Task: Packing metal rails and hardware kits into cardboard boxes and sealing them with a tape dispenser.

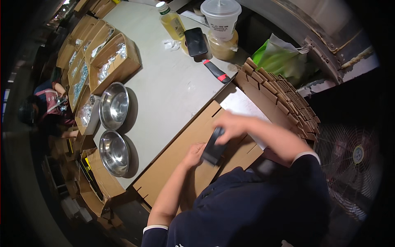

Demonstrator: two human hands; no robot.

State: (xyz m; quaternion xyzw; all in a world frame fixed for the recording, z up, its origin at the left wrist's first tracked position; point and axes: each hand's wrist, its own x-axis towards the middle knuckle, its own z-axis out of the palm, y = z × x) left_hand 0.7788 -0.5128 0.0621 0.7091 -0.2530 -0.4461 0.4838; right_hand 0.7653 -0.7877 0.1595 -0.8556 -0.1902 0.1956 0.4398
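Note:
A dark, oblong object, smeared by motion, is tilted above a flat sheet of brown cardboard; its exact kind cannot be made out. My right hand grips its upper end, fingers curled round it. Against its lower left side is my left hand, closed, with the fingertips partly hidden behind the object. Slots are cut into the ends of the cardboard, which lies across the near side of the grey table.
Two steel bowls and boxes of small bagged parts line the left. Ahead are a bottle, a phone, a red-black cutter and a lidded tub. Cardboard dividers and a fan stand right. Another person works far left.

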